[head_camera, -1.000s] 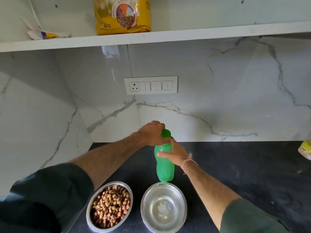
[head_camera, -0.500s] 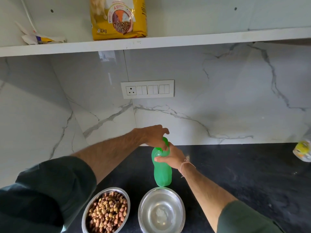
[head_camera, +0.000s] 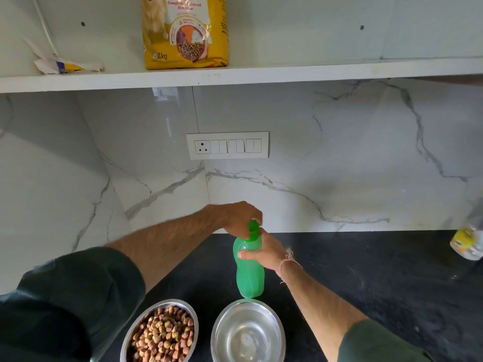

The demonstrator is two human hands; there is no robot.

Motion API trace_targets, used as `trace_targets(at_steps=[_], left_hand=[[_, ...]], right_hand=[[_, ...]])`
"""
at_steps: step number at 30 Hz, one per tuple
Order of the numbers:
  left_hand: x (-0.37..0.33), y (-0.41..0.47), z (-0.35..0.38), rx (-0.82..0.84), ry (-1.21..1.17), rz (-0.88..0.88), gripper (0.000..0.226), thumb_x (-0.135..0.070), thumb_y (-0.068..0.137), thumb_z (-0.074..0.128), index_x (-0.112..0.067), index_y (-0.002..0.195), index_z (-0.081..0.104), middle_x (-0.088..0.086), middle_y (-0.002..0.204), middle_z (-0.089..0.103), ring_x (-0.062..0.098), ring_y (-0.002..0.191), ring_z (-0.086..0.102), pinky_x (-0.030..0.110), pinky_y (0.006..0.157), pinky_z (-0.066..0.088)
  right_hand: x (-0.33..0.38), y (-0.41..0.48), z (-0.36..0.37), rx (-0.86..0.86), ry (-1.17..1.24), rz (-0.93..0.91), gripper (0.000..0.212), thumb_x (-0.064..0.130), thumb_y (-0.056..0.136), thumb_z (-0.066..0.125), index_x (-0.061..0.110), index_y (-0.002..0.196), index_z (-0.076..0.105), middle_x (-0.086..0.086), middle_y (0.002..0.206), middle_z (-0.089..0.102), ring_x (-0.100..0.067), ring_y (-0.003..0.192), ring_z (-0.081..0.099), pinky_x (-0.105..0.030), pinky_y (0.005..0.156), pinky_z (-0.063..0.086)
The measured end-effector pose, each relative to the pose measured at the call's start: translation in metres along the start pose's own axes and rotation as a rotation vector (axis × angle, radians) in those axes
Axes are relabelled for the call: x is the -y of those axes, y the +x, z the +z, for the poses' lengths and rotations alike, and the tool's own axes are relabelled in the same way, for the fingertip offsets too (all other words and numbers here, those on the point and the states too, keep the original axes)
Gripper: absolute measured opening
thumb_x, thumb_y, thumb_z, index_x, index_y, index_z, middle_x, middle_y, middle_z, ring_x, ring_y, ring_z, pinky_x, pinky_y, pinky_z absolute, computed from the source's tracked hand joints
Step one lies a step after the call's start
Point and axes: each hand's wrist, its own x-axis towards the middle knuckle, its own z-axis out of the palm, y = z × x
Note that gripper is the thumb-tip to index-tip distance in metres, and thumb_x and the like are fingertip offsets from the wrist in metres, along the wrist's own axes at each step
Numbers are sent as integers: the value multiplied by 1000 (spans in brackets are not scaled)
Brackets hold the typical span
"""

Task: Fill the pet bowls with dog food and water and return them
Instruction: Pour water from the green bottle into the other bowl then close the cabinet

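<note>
We are gripping the green bottle (head_camera: 249, 273) upright on the dark worktop (head_camera: 379, 283), right hand (head_camera: 269, 253) clasping its shoulder, left hand (head_camera: 236, 218) pinching the cap (head_camera: 253, 229), behind the kibble bowl (head_camera: 160, 333) and water bowl (head_camera: 247, 333).

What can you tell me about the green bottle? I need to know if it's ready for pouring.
The green bottle is translucent plastic with a darker green cap. It stands upright on the dark countertop, just behind the steel bowl on the right. The right hand grips its shoulder; the left hand closes over the cap, which is on. Its fill level cannot be made out.
</note>
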Motion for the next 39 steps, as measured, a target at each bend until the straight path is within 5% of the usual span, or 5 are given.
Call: trace_targets(at_steps=[16,22,26,32,39], left_hand=[[0,-1,9,-46,48,-73,67,-53,89,69,-17,141,47,5,134,58,23,117,58,33,90,47],[2,-2,11,-21,13,55,50,-13,88,70,-17,135,56,5,128,59,24,119,57,31,93,47],[-4,0,16,-50,84,-76,61,-53,91,66,-16,138,50,4,126,59,18,105,58,28,79,44],[4,3,12,-19,64,44,51,-11,88,70,-17,136,55,6,129,59,24,117,57,28,85,43],[3,6,14,3,45,-34,53,-44,88,73,-16,131,56,4,122,62,21,108,60,28,81,45]], right_hand=[[-1,2,0,4,-6,-14,63,45,71,88,30,124,59,13,114,67,-11,104,65,-23,85,53],[-3,3,0,-9,-2,11,61,46,67,90,30,118,61,11,107,69,-13,97,67,-27,85,57],[-1,-2,-1,-16,7,3,59,45,70,89,29,119,59,15,108,66,-6,93,64,-16,74,50],[-3,1,-1,-3,13,13,59,45,67,90,30,115,61,11,107,69,-10,97,67,-29,89,58],[-2,1,-2,3,4,12,56,45,66,89,30,113,63,12,105,70,-10,97,67,-27,87,57]])
